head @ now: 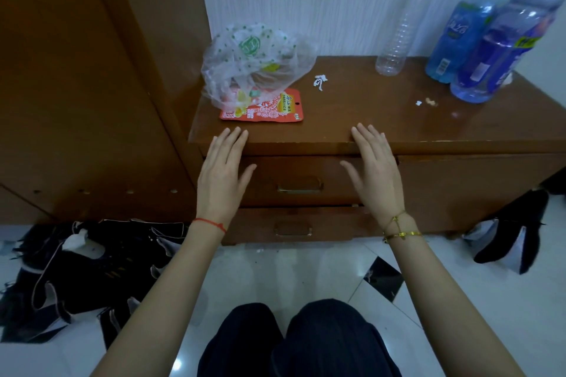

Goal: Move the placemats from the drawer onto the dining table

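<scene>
At upper centre lie a clear plastic bag [255,63] and an orange packet [266,109]. Three bottles [401,24] stand upper right. Dark bags [76,269] crowd the lower left floor.

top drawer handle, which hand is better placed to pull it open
Roughly even, slight edge to the left hand: its thumb points toward the top drawer handle from closer. The right hand is open too, slightly farther off.

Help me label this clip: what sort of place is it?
Probably a lived-in room at home: a low wooden cabinet with closed drawers, drink bottles on top, shoes on the tiled floor.
</scene>
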The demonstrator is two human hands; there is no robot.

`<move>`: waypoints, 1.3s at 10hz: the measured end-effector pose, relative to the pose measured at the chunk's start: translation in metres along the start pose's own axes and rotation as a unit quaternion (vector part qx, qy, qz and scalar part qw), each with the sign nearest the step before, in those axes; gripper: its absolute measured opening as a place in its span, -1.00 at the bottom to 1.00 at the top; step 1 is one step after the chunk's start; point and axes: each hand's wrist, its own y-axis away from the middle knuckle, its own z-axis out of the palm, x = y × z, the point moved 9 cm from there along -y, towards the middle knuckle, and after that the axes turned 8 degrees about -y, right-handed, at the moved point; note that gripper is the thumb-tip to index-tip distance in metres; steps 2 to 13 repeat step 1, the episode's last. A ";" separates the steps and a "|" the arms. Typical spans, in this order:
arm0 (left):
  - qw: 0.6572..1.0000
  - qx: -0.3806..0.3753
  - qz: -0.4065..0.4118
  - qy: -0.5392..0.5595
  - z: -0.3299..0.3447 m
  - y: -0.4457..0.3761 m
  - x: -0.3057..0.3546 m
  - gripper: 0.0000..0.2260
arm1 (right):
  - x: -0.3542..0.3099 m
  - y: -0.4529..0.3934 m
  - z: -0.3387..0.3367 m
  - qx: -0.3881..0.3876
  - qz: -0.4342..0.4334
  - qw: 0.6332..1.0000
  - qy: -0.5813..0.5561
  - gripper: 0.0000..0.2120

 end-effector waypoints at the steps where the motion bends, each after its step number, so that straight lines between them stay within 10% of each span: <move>1: 1.000 0.006 0.016 0.014 -0.011 0.006 0.005 -0.52 | -0.011 0.010 -0.004 0.011 -0.012 1.000 -0.026 -0.50; 13: 1.000 0.006 0.016 0.014 -0.011 0.006 0.005 -0.52 | -0.011 0.010 -0.004 0.011 -0.012 1.000 -0.026 -0.50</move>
